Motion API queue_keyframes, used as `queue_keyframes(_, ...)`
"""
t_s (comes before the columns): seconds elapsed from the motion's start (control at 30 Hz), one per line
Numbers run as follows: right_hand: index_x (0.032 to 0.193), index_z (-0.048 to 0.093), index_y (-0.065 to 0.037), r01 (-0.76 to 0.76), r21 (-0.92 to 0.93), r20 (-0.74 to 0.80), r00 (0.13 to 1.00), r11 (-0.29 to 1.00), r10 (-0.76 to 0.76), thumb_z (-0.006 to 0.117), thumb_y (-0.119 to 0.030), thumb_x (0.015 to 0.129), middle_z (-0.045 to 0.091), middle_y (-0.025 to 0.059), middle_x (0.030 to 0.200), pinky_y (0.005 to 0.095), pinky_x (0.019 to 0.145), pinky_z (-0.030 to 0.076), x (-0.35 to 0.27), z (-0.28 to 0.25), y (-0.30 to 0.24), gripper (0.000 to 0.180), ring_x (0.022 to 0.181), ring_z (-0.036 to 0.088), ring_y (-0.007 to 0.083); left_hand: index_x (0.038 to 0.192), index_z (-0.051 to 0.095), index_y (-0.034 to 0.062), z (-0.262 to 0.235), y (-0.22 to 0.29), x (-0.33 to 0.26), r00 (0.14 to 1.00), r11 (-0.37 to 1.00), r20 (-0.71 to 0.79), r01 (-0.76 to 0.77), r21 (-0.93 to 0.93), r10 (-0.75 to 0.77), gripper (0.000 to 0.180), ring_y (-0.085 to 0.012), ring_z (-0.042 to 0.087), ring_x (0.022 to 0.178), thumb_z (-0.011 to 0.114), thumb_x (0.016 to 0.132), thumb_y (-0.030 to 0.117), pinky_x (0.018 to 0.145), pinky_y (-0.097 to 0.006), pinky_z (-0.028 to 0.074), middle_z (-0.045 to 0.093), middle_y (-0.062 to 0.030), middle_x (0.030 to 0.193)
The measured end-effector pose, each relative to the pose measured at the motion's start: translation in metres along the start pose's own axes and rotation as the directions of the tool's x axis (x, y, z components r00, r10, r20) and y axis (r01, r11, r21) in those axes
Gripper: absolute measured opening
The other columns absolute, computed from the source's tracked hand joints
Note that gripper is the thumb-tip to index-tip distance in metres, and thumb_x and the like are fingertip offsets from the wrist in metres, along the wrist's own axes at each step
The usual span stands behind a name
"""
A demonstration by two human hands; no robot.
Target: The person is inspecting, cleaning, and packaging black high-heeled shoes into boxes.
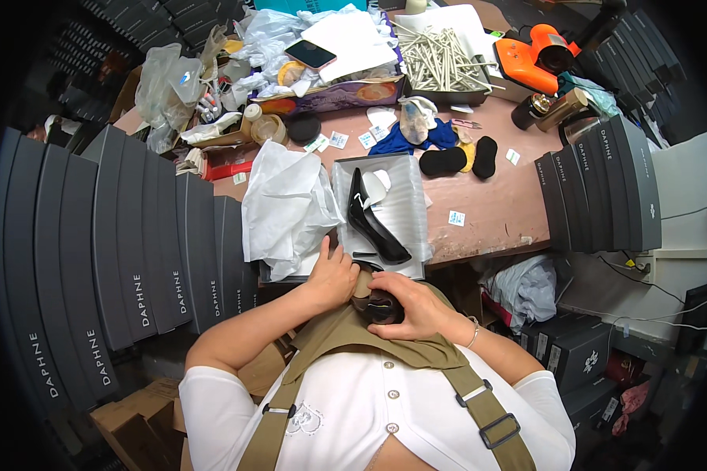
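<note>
Glossy black, with a tan lining, a shoe (382, 307) is held low over an olive apron (346, 337), just short of the table's near edge. Its rounded dark end is clamped by the right hand (416, 304); the left hand (334, 278) is placed close beside it at the opening, and how firmly it grips cannot be told. Directly beyond, an open box (422, 184) is set, in which a black pump (379, 234) is laid. White tissue paper (287, 204) is heaped against its left side. Both flanks are walled by upright grey shoeboxes (118, 243), and the back is crowded by a tray of pale sticks (440, 63). The held shoe's dark end is pointed toward the wearer, its long axis running roughly from box to body.
</note>
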State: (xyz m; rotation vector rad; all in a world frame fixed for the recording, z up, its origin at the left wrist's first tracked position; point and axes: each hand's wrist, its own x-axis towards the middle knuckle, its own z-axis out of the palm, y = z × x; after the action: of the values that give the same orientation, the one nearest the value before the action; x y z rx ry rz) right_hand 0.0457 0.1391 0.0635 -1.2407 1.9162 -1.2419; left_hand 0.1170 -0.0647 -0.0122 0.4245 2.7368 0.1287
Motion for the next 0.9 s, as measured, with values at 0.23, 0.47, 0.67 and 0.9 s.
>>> queue_keyframes(0.23,0.117,0.051,-0.002,-0.014,0.003,0.018,1.000,1.000,0.014,0.078,-0.029,0.070,0.055,0.0200,0.116,0.0383,0.089,0.048,0.003,0.001,-0.004,0.060,0.106,0.056,0.0363,0.095,0.063,0.0014,0.023,-0.003,0.007,0.998,0.998,-0.064,-0.013,0.054,0.017,0.032,-0.0357,0.052,0.108,0.054,0.083,0.030,0.105,-0.065,0.019,0.060,-0.0183,0.096)
queue_keyframes(0.47,0.117,0.050,-0.002,-0.029,0.010,0.004,1.000,1.000,0.029,0.078,-0.029,0.070,0.055,0.0198,0.115,0.0390,0.088,0.048,0.002,0.003,-0.004,0.061,0.105,0.057,0.0370,0.097,0.063,-0.0010,0.025,0.009,0.001,0.996,0.998,-0.068,0.060,0.010,-0.059,0.029,-0.0385,0.050,0.113,0.044,0.086,0.018,0.108,-0.060,0.018,0.059,-0.0220,0.100)
queue_keyframes(0.67,0.118,0.050,-0.002,-0.031,0.006,0.020,0.999,1.000,0.031,0.078,-0.030,0.069,0.055,0.0206,0.116,0.0387,0.087,0.049,0.004,0.002,-0.003,0.063,0.103,0.057,0.0376,0.100,0.062,-0.0004,0.037,0.011,-0.004,0.987,0.996,-0.130,0.094,0.001,-0.094,0.029,-0.0398,0.047,0.117,0.044,0.087,0.019,0.109,-0.059,0.017,0.058,-0.0240,0.107)
queue_keyframes(0.9,0.120,0.049,-0.002,-0.053,0.005,0.105,0.993,0.999,0.052,0.075,-0.031,0.074,0.053,0.0208,0.120,0.0397,0.088,0.048,0.017,0.008,-0.013,0.060,0.104,0.057,0.0384,0.106,0.065,0.0047,0.022,0.002,0.004,0.944,0.978,0.256,0.202,0.051,-0.208,0.034,-0.0376,0.043,0.126,0.045,0.090,0.026,0.108,-0.065,0.008,0.053,-0.0245,0.123)
